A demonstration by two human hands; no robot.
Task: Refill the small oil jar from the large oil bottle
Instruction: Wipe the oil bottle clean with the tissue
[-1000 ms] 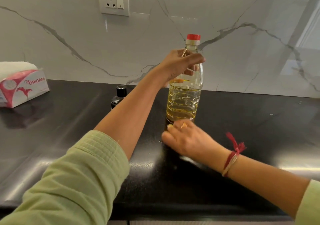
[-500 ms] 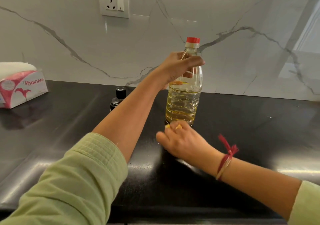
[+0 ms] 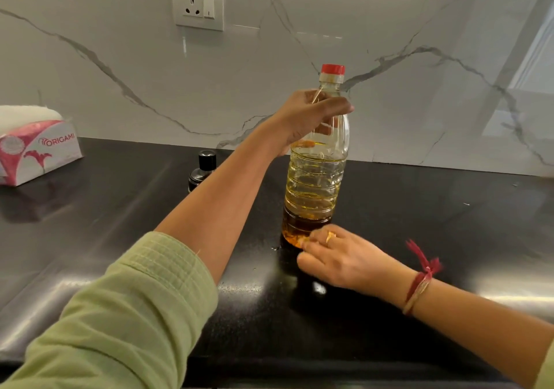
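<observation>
Bottle (image 3: pixel 314 179) now nearer on worktop (image 3: pixel 434 233), upright, cap (image 3: pixel 332 69) on. Left hand (image 3: pixel 308 116) grips its shoulder. Right hand (image 3: pixel 338 256) touches its base, grip unclear. Jar (image 3: pixel 204 170) stands capped behind left forearm. Pouring not begun.

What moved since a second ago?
The right hand slid slightly back toward the person, uncovering the bottom of the bottle; it still touches the base. The left hand still grips the bottle near its top. The cap, jar and tissue box stayed.
</observation>
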